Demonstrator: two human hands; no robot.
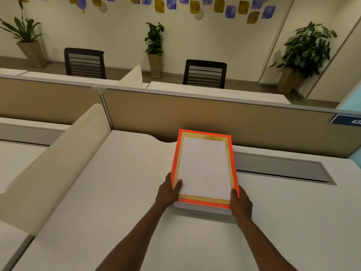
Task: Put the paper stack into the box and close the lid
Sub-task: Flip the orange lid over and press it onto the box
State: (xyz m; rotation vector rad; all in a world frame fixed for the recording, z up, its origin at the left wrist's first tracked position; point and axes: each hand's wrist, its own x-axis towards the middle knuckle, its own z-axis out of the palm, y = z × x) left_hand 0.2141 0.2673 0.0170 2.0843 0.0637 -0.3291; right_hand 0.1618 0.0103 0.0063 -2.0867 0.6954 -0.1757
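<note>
An orange box [174,163] with a gold, leaf-patterned inner border lies on the white desk [117,192], long side pointing away from me. The white paper stack [204,169] lies flat within the gold border. A white layer [201,208] shows under the orange front edge; I cannot tell what it is. My left hand [169,192] grips the near left corner, thumb on the paper. My right hand [241,204] grips the near right corner, thumb on top. No separate lid is in view.
A tan partition [195,114] rises just behind the box. A cream side divider [58,163] bounds the desk on the left. A grey cable slot [283,171] runs along the back right. Chairs and potted plants stand beyond the partition.
</note>
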